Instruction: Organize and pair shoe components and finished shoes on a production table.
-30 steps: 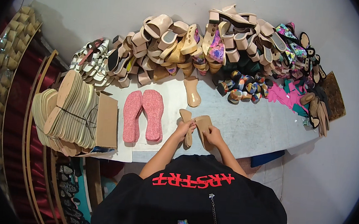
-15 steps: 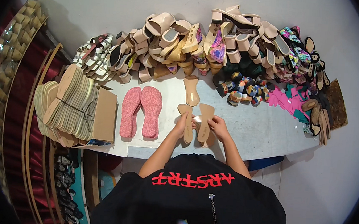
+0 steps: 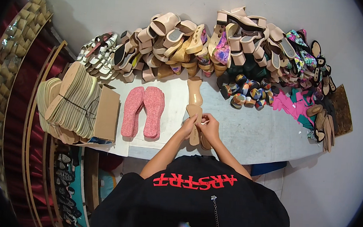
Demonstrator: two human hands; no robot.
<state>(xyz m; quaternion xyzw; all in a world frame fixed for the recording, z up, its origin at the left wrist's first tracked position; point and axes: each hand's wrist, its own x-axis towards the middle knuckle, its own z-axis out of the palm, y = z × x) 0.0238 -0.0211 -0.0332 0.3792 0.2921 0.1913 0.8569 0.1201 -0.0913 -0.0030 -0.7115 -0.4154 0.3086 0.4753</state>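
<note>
In front of me, my left hand (image 3: 189,127) grips a tan shoe insole (image 3: 194,136) by its left edge. The fingers of my right hand (image 3: 210,127) are drawn together at the insole's right edge, pinching there; my hand partly hides the contact. Part of another tan insole (image 3: 205,142) shows beneath my right hand, near the front edge of the table. Just beyond the held piece lies a tan insole (image 3: 195,92) flat on the table, its heel end close to the held one's tip.
Pink speckled soles (image 3: 153,111) lie in stacks left of my hands. Farther left are tied pale soles (image 3: 73,103) by a cardboard box (image 3: 107,114). Heeled sandals (image 3: 167,25) are heaped along the wall, with multicoloured heels (image 3: 251,92) and pink pieces (image 3: 292,106) at right.
The two insoles held apart, one per hand, are now together, with only one clearly visible. My right hand has moved left to meet my left hand.
</note>
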